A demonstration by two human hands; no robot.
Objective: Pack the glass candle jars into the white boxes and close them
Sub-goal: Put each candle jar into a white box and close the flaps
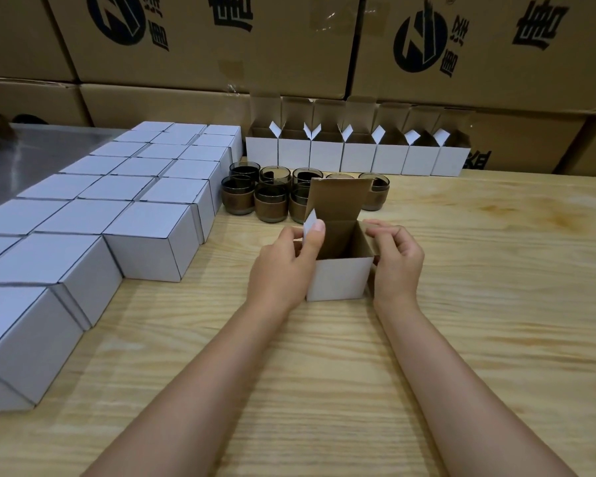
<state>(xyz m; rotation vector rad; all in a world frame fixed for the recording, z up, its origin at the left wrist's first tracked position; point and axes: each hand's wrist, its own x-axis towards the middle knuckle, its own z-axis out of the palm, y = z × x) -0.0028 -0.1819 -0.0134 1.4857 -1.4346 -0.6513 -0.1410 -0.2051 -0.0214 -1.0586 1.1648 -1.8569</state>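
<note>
head view: at the centre of a wooden table (pixel 324 373), an open white box (pixel 339 278) stands upright, mouth facing up, its lid flap (pixel 338 197) raised on the far side. the left hand (pixel 283 266) pinches the left side flap (pixel 309 225) between thumb and fingers; the right hand (pixel 398 259) curls its fingers round the right wall. glass candle jars (pixel 270 203) cluster just behind.

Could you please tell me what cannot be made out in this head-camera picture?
All in the head view:
- Bottom of the open box: hidden by its own front wall.
- Number of candle jars: some are hidden behind the raised lid.
- Contents of the closed boxes: their lids are shut.
- The open box's right side flap: covered by the right hand.
- Print on the brown cartons: cut off by the top edge.
</note>
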